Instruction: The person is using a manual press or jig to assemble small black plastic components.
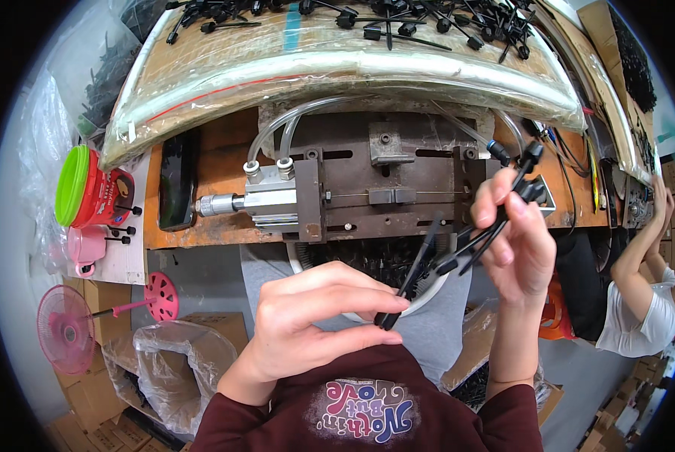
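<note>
My left hand [311, 313] pinches the thick end of a thin black plastic stem [413, 277] between thumb and fingers, the stem slanting up and away. Across from it, my right hand [524, 252] is closed round several black plastic stems with knobbed heads [532, 154]. Their thin ends point down toward the left hand's stem, and I cannot tell whether they touch it. Both hands are in front of a dark metal fixture [352, 177] on the bench. A small metal block [392, 196] sits at the fixture's middle, with a thin wire running through it.
A silver air cylinder [273, 203] with clear hoses joins the fixture's left end. Many black stems [443, 22] lie on the plastic-wrapped shelf [345, 71] above. At left are a phone [178, 181], a red-and-green tub [89, 188] and a pink fan [66, 329]. Another person [642, 301] works at far right.
</note>
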Demonstrator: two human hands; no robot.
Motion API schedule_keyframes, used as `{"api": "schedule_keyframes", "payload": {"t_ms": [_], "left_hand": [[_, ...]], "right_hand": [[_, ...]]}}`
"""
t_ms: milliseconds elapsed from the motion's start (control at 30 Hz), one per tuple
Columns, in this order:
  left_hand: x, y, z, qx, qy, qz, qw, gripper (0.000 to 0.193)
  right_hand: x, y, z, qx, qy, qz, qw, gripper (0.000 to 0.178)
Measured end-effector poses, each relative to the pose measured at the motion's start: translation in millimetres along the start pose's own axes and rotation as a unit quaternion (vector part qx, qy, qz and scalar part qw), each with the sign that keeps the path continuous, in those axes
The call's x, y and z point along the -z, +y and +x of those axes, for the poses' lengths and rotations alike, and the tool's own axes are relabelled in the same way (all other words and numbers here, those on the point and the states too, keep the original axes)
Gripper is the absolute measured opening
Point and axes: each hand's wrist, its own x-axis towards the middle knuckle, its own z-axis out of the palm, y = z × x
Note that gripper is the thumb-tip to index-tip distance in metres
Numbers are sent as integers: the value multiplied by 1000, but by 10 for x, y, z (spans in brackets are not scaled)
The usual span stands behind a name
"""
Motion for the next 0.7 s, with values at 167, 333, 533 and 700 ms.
{"api": "schedule_keyframes", "payload": {"t_ms": [167,333,533,700], "left_hand": [[-322,-300,-71,-30,64,207,976,35],[-440,-523,5,-84,41,421,902,27],[-415,-465,139,-81,25,457,885,26],[-427,-438,137,-65,20,472,879,26]], "right_hand": [[24,-38,-82,40,67,-18,997,15],[-4,10,-183,38,86,-51,994,14],[-35,67,-229,34,94,-67,993,15],[-59,91,-240,20,102,-55,993,14]]}}
